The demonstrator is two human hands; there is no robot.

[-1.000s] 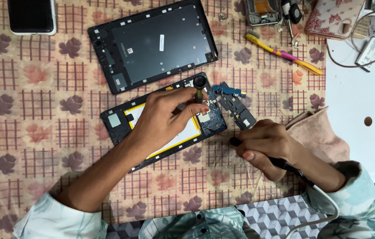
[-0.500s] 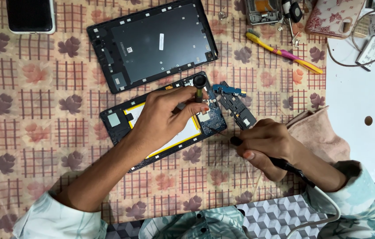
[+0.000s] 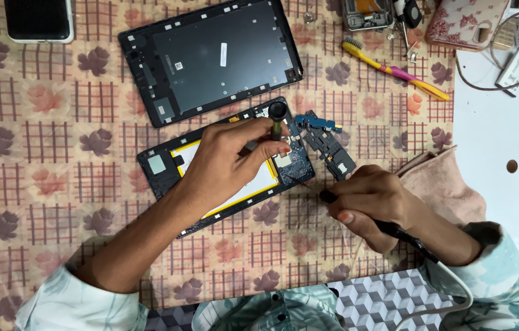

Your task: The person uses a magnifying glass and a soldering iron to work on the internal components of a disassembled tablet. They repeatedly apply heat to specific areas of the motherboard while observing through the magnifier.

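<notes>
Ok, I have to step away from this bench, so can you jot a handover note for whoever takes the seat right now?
Left hand: rests on the opened tablet and pinches a small black-capped tool upright over the blue circuit board.
Right hand: grips a black corded iron, tip pointing at the board's lower right edge.
Things: the tablet lies open on the patterned cloth, its yellow-edged battery partly hidden under the left hand.
Done: back cover is off and lies above; small removed parts sit right of the board.
Left: the board work under the tip; the cover is not yet refitted.
</notes>
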